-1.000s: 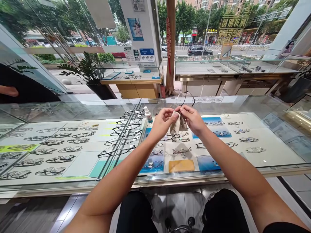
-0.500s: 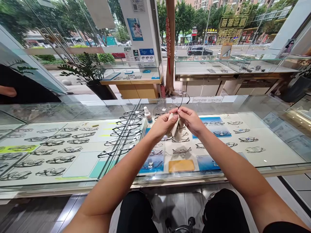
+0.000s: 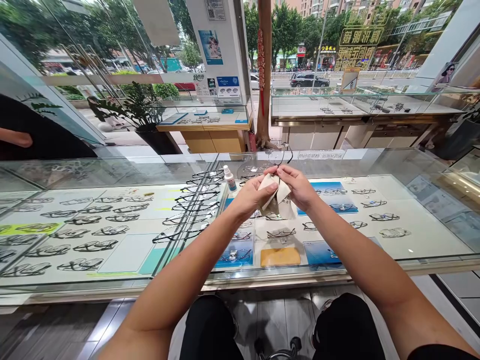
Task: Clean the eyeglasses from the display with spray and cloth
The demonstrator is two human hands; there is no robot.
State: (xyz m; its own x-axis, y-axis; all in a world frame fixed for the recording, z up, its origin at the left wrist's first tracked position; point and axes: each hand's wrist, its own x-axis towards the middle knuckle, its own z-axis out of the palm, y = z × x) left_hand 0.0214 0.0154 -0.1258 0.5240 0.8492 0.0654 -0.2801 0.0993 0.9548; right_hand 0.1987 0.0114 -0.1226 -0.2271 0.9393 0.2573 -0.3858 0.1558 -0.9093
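My left hand [image 3: 250, 196] pinches a beige cleaning cloth [image 3: 284, 202] between thumb and fingers, above the glass counter. Beside it, my right hand [image 3: 300, 189] is closed on a thin dark-framed pair of glasses [image 3: 278, 157], whose lenses and an arm stick up past the fingertips. The cloth hangs below both hands and has some print on its right part. My fingers hide the lower part of the frame. Left of the hands, a small white spray bottle [image 3: 229, 179] stands upright on the counter.
A row of dark glasses [image 3: 195, 197] lies on the counter [image 3: 240, 277] to the left. Many frames show under its glass, with a yellow-orange pouch [image 3: 280, 257]. At far left a person in black [image 3: 41, 130] is partly in view. Display cabinets [image 3: 315, 107] stand beyond.
The cloth has opened out and spread to the right below my hands, showing its print. Both hands stay in nearly the same place, and the glasses remain upright above them.
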